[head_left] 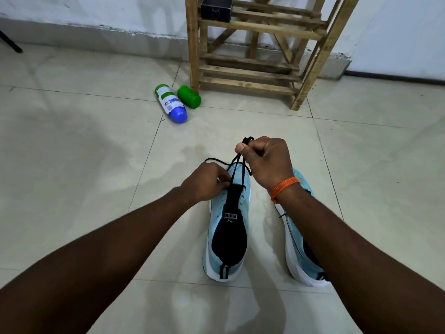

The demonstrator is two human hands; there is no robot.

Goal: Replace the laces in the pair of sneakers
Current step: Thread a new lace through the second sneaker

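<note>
Two light-blue sneakers with white soles stand on the tiled floor, heels toward me. The left sneaker [218,239] has a black tongue and lining. My right forearm hides much of the right sneaker [297,251]. A black lace [237,168] rises in a doubled strand from the left sneaker's front eyelets. My right hand [268,161], with an orange thread band at the wrist, grips the lace's upper end above the toe. My left hand [204,182] sits on the left side of that sneaker's front, its fingers curled at the eyelets around the lace.
A wooden slatted rack [250,66] stands against the wall ahead, with a black box [216,8] on an upper shelf. A white bottle with a blue cap [171,103] and a green container [189,96] lie on the floor near its left leg.
</note>
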